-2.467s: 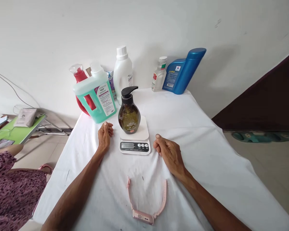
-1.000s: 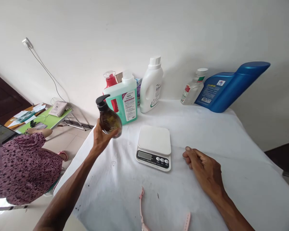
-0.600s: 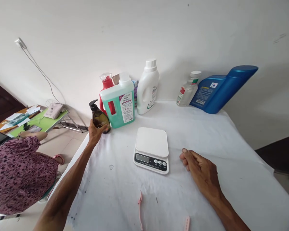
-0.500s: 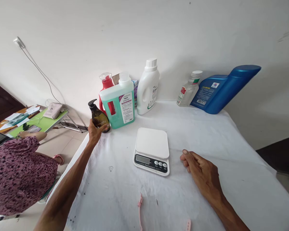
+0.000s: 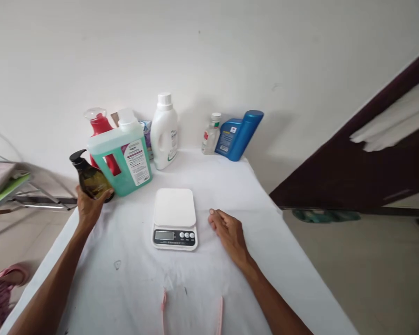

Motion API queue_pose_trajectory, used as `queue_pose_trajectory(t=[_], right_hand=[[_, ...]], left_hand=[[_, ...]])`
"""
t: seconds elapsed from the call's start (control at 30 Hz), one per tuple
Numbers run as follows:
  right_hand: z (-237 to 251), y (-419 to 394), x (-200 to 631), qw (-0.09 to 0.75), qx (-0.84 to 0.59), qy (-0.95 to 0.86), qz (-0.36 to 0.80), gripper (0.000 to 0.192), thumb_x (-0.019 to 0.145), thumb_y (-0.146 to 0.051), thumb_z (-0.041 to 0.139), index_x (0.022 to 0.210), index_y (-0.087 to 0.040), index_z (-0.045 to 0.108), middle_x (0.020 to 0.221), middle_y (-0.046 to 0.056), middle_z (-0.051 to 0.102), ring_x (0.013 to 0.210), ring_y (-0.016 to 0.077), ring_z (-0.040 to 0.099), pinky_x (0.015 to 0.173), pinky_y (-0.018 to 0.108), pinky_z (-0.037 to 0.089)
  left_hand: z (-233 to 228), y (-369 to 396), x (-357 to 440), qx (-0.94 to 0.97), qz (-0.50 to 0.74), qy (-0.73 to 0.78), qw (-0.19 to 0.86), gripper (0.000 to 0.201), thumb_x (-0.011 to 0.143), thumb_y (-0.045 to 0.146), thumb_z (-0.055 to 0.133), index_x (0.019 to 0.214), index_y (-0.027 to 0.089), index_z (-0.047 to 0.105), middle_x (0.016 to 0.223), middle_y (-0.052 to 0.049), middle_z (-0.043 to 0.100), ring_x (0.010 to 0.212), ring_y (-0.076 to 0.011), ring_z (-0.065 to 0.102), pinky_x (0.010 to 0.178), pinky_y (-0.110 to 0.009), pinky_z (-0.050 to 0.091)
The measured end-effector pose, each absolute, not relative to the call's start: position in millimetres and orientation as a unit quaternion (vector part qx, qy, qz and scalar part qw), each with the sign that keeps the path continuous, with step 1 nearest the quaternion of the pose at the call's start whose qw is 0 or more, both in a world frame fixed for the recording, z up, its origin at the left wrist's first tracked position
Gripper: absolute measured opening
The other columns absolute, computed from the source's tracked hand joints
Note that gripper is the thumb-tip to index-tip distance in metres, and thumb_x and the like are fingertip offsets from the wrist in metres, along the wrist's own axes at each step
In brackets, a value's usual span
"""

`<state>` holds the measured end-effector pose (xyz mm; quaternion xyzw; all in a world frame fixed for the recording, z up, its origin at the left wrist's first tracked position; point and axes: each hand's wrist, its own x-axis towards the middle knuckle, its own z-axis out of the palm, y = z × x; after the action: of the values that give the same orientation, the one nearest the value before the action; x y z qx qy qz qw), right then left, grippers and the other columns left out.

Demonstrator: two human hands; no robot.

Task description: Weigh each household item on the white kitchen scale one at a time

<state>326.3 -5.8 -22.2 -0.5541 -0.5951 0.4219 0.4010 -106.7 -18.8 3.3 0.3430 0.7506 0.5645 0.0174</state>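
My left hand (image 5: 88,208) grips a dark brown pump bottle (image 5: 90,178) at the table's left edge, just in front of a large green detergent jug (image 5: 123,156). A white kitchen scale (image 5: 175,218) sits in the middle of the white-covered table (image 5: 251,218), its platform bare. My right hand (image 5: 228,230) rests on the cloth just right of the scale, fingers loosely curled, holding nothing.
Behind the green jug stand a red spray bottle (image 5: 98,124), a white detergent bottle (image 5: 164,132), a small clear bottle (image 5: 211,134) and a blue jug (image 5: 239,135) by the wall. A pink watch strap (image 5: 219,316) lies near the front edge. A green side table (image 5: 5,191) is left.
My left hand lifted the brown pump bottle off the scale and carried it left, down beside the green jug. My view swung right. My right hand stayed put.
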Motion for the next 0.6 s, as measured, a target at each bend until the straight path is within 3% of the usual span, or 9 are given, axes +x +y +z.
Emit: queue_pose_trajectory(t=[0.13, 0.23, 0.3, 0.4, 0.53, 0.6], right_hand=[[-18.7, -9.7, 328.1, 0.388, -0.556, -0.596, 0.43, 0.058, 0.1, -0.072, 0.05, 0.072, -0.022, 0.06, 0.065, -0.001, 0.054, 0.062, 0.0167, 0.049, 0.06, 0.03, 0.04], [-13.2, -3.4, 332.3, 0.357, -0.536, -0.62, 0.448, 0.056, 0.101, -0.071, 0.051, 0.072, -0.023, 0.057, 0.067, -0.001, 0.055, 0.062, 0.0169, 0.05, 0.061, 0.03, 0.042], [-8.9, 15.7, 338.4, 0.366, -0.525, -0.644, 0.419, 0.051, 0.099, -0.068, 0.055, 0.076, -0.024, 0.057, 0.071, 0.0, 0.059, 0.067, 0.0187, 0.056, 0.067, 0.032, 0.047], [-3.5, 72.3, 352.6, 0.467, -0.555, -0.624, 0.29, 0.041, 0.09, -0.065, 0.066, 0.094, -0.024, 0.062, 0.094, 0.006, 0.07, 0.091, 0.0258, 0.066, 0.087, 0.04, 0.054], [-0.3, 175.4, 373.2, 0.54, -0.65, -0.493, 0.205, 0.07, 0.068, -0.059, 0.086, 0.119, -0.022, 0.055, 0.132, 0.017, 0.063, 0.116, 0.0342, 0.065, 0.106, 0.051, 0.052], [-1.3, 223.6, 380.4, 0.544, -0.667, -0.47, 0.196, 0.086, 0.064, -0.059, 0.09, 0.13, -0.021, 0.051, 0.146, 0.022, 0.054, 0.135, 0.0401, 0.056, 0.117, 0.057, 0.044]], left_hand=[[-3.6, -32.5, -86.4, 0.32, 0.573, 0.754, 0.031, 0.101, 0.05, 0.056, 0.098, 0.13, 0.021, 0.047, 0.144, -0.016, 0.052, 0.128, -0.0385, 0.062, 0.111, -0.059, 0.054], [-9.8, -58.6, -47.6, 0.312, 0.531, 0.787, 0.046, 0.118, 0.055, 0.067, 0.092, 0.148, 0.016, 0.039, 0.154, -0.022, 0.038, 0.14, -0.0435, 0.053, 0.12, -0.064, 0.046], [-12.9, -76.5, -19.2, 0.346, 0.492, 0.794, 0.089, 0.116, 0.067, 0.074, 0.084, 0.155, 0.014, 0.036, 0.154, -0.024, 0.037, 0.14, -0.0431, 0.053, 0.12, -0.066, 0.045], [-12.8, -91.9, 13.7, 0.399, 0.465, 0.772, 0.17, 0.105, 0.078, 0.078, 0.073, 0.157, 0.018, 0.039, 0.154, -0.023, 0.044, 0.139, -0.0442, 0.055, 0.113, -0.069, 0.05], [-7.7, -88.9, 36.0, 0.453, 0.47, 0.717, 0.246, 0.082, 0.092, 0.075, 0.061, 0.153, 0.022, 0.045, 0.153, -0.019, 0.054, 0.14, -0.0413, 0.058, 0.115, -0.068, 0.049], [-6.9, -85.2, 43.0, 0.464, 0.489, 0.686, 0.274, 0.074, 0.098, 0.071, 0.056, 0.153, 0.023, 0.046, 0.152, -0.018, 0.058, 0.139, -0.0382, 0.061, 0.117, -0.065, 0.049]])
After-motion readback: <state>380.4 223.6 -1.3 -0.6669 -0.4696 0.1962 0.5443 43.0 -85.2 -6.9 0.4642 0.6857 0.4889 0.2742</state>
